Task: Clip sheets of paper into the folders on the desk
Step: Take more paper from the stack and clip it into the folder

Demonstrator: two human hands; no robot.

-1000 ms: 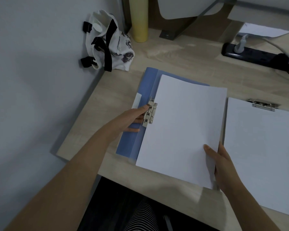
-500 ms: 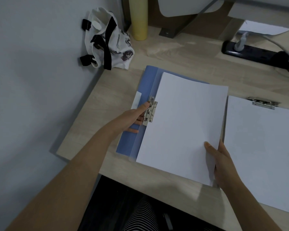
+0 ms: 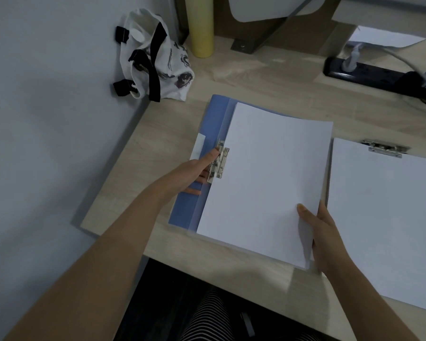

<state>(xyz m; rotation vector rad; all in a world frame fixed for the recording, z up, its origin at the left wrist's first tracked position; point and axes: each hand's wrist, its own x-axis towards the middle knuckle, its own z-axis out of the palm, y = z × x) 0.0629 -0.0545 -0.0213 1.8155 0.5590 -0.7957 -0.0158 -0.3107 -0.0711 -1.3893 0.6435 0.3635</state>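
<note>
- Sheets of plain white paper [image 3: 268, 180] lie in a stack on an open blue plastic folder [image 3: 208, 129], left of centre on the pale wooden desk [image 3: 153, 148].
- Left hand [image 3: 194, 172] pinches the folder's silver metal clip [image 3: 219, 162], thumb on its lever, fingers curled beneath.
- Right hand [image 3: 327, 232] grips the stack's near right corner, thumb on top, fingers hidden under it.
- Just right lies a second white stack [image 3: 384, 212] under its own metal clip [image 3: 385, 148].
- Far left sits a white cloth bag with black straps [image 3: 155, 65].
</note>
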